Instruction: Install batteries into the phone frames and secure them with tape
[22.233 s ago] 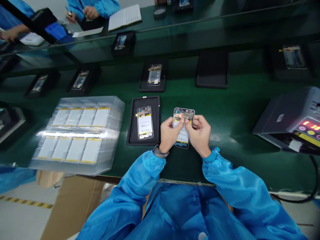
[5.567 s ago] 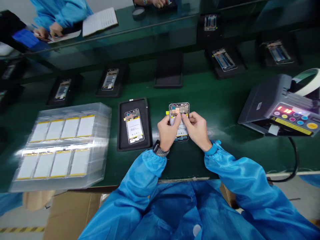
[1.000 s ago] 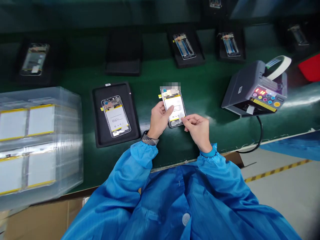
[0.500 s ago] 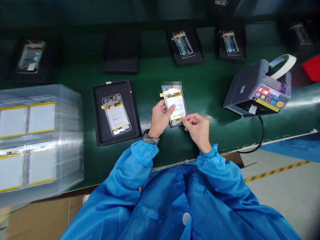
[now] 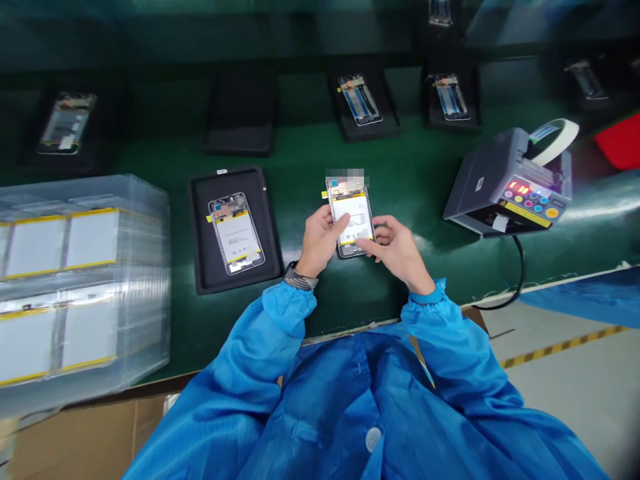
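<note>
An open phone frame [image 5: 350, 213] with a white battery in it is held just above the green belt. My left hand [image 5: 316, 241] grips its left edge, thumb on the battery face. My right hand [image 5: 395, 245] holds its lower right corner, fingers closed around the edge. To the left, a second phone frame with battery [image 5: 236, 233] lies in a black tray [image 5: 200, 233].
A stack of clear trays with white batteries [image 5: 75, 280] fills the left. A grey tape dispenser [image 5: 510, 187] with lit buttons stands right, its cable [image 5: 517, 273] running to the belt edge. Several black trays with phone frames [image 5: 359, 100] lie farther back. A red bin [image 5: 623, 140] is far right.
My right hand has slid up along the phone's lower right edge. The phone stays in both hands, and the camera view shifted slightly.
</note>
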Action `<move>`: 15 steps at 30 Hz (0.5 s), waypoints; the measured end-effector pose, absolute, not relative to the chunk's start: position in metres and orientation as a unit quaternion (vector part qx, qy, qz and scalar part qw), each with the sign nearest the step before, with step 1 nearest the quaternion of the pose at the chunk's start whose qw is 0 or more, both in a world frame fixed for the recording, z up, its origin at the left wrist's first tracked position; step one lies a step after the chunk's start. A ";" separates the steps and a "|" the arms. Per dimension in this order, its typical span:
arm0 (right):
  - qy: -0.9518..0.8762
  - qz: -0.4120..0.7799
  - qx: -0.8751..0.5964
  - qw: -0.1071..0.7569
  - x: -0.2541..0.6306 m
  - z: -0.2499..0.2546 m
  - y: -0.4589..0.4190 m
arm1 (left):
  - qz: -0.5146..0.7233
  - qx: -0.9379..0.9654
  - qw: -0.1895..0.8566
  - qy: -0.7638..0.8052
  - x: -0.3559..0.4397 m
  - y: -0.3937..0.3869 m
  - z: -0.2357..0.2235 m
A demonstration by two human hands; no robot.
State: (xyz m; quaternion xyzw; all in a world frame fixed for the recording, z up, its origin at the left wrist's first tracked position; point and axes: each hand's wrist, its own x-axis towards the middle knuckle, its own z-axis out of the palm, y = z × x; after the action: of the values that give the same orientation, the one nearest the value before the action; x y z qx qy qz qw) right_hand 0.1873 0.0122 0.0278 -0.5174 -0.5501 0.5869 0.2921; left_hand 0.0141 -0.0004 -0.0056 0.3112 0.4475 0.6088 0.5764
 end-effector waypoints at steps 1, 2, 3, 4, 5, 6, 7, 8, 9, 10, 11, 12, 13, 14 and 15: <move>-0.544 0.613 -0.506 0.269 0.187 0.030 0.015 | 0.607 0.310 0.578 0.448 0.013 -0.001 -0.005; -0.538 0.632 -0.499 0.250 0.187 0.032 0.017 | 0.605 0.311 0.579 0.449 0.013 -0.001 -0.004; -0.533 0.646 -0.494 0.236 0.187 0.033 0.020 | 0.603 0.314 0.580 0.449 0.013 -0.001 -0.003; -0.530 0.654 -0.490 0.227 0.187 0.035 0.022 | 0.601 0.318 0.581 0.448 0.012 -0.002 -0.002; -0.529 0.657 -0.488 0.224 0.188 0.036 0.024 | 0.600 0.322 0.581 0.446 0.012 -0.002 -0.001; -0.529 0.658 -0.486 0.226 0.188 0.038 0.026 | 0.599 0.326 0.581 0.444 0.012 -0.002 0.001; -0.531 0.656 -0.485 0.228 0.188 0.039 0.027 | 0.600 0.329 0.580 0.442 0.012 -0.003 0.003; -0.534 0.652 -0.486 0.232 0.187 0.039 0.029 | 0.602 0.329 0.579 0.441 0.012 -0.003 0.004; -0.537 0.646 -0.488 0.236 0.186 0.040 0.029 | 0.604 0.328 0.578 0.441 0.012 -0.003 0.006; -0.541 0.640 -0.490 0.240 0.184 0.040 0.030 | 0.606 0.323 0.577 0.441 0.011 -0.003 0.007; -0.546 0.636 -0.490 0.242 0.182 0.041 0.030 | 0.610 0.318 0.575 0.443 0.011 -0.003 0.008; -0.551 0.633 -0.487 0.242 0.179 0.041 0.031 | 0.613 0.312 0.574 0.444 0.010 -0.002 0.009; -0.556 0.631 -0.484 0.242 0.177 0.042 0.031 | 0.616 0.308 0.571 0.447 0.009 -0.002 0.009; -0.561 0.629 -0.479 0.244 0.174 0.042 0.031 | 0.620 0.305 0.568 0.448 0.008 -0.002 0.010; -0.566 0.627 -0.474 0.249 0.171 0.042 0.032 | 0.625 0.303 0.562 0.450 0.006 -0.001 0.011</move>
State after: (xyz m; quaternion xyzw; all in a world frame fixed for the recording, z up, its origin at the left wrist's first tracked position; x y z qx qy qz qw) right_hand 0.1705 0.0316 0.0423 -0.4739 -0.5659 0.6270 0.2492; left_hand 0.0062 -0.0011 0.0108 0.3029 0.4495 0.6246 0.5622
